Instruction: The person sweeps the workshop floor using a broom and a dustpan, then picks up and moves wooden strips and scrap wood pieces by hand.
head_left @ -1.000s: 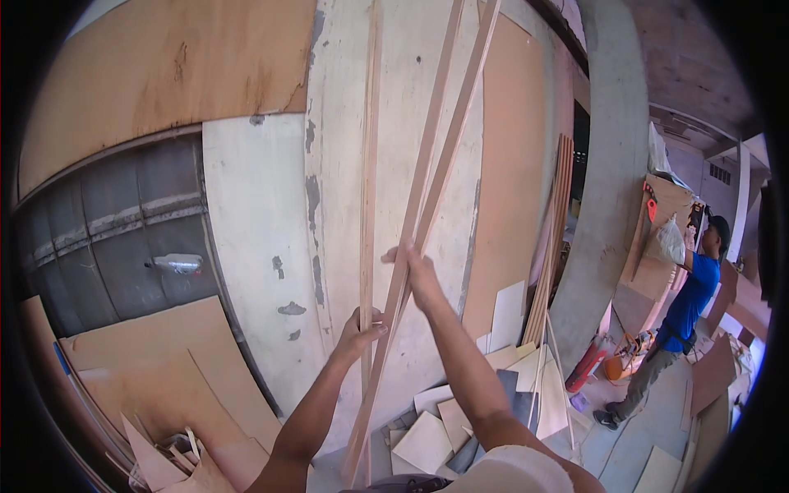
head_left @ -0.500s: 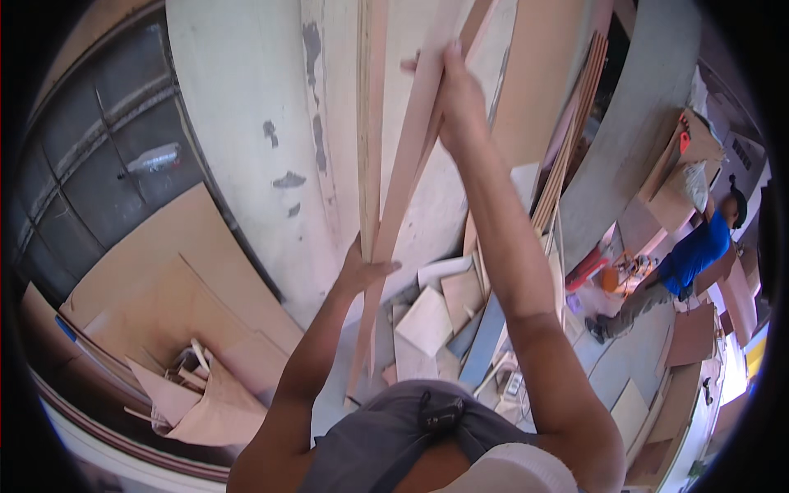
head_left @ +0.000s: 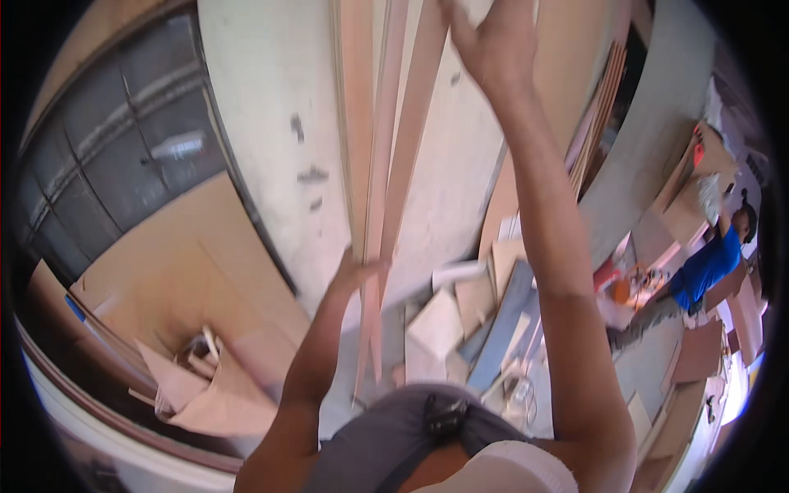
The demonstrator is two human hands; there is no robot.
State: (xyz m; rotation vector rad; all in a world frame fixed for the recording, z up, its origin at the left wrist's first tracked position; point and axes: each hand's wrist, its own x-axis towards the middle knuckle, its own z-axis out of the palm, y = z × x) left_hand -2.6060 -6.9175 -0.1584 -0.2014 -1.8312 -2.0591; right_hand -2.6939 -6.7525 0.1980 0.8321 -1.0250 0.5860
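Note:
Several long, narrow wooden strips (head_left: 408,123) stand nearly upright in front of me, fanned apart at the top and drawn together lower down. My left hand (head_left: 362,269) is closed round them near their lower part, with the thumb across the front. The strips' lower tips hang below that hand, splayed slightly. Up at the top edge, my right hand (head_left: 500,53) is raised beside the rightmost strip. Its thumb and fingers are spread, and the fingertips are partly cut off by the picture's edge. It grips nothing that I can see.
Behind the strips stands a pale, scuffed panel (head_left: 271,164). Board offcuts (head_left: 436,324) litter the floor ahead. At left, a bag of wood scraps (head_left: 222,398) sits by a leaning brown board (head_left: 181,271). A person in a blue shirt (head_left: 711,267) bends at the far right.
My right hand has let go of a strip and moved up and to the right. The strips have fanned apart at the top. My left hand keeps its hold.

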